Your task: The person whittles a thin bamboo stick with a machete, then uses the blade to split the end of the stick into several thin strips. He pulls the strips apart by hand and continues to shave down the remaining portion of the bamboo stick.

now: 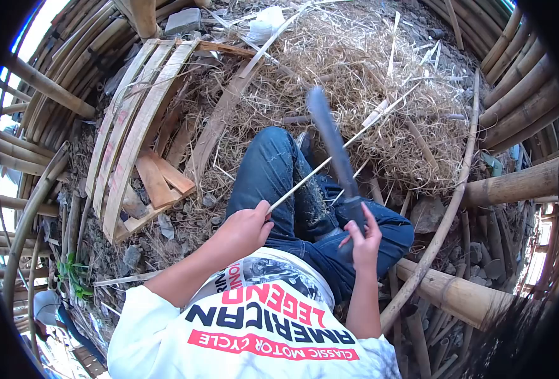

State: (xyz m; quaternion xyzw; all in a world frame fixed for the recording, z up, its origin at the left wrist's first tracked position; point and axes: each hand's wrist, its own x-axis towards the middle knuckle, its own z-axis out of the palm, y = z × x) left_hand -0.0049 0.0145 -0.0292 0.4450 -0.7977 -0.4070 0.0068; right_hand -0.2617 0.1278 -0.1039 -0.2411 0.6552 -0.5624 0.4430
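Note:
My left hand (246, 227) is closed around the near end of a thin bamboo strip (311, 175), above my left thigh. The pale strip slants up and right across my lap toward a heap of curly bamboo shavings (330, 69). In my right hand (362, 239) is the dark handle of a machete (335, 142), the fingers wrapped round it. Its long dark blade points away from me and crosses the strip in this view. Small shavings cling to my jeans (265, 161).
A wooden slatted pallet (140, 120) leans at the left, with short boards (159, 177) by it. Thick bamboo poles (456, 292) and a long thin pole (446, 227) lie at the right. Bamboo walls curve around. A person in a cap (47, 308) is at lower left.

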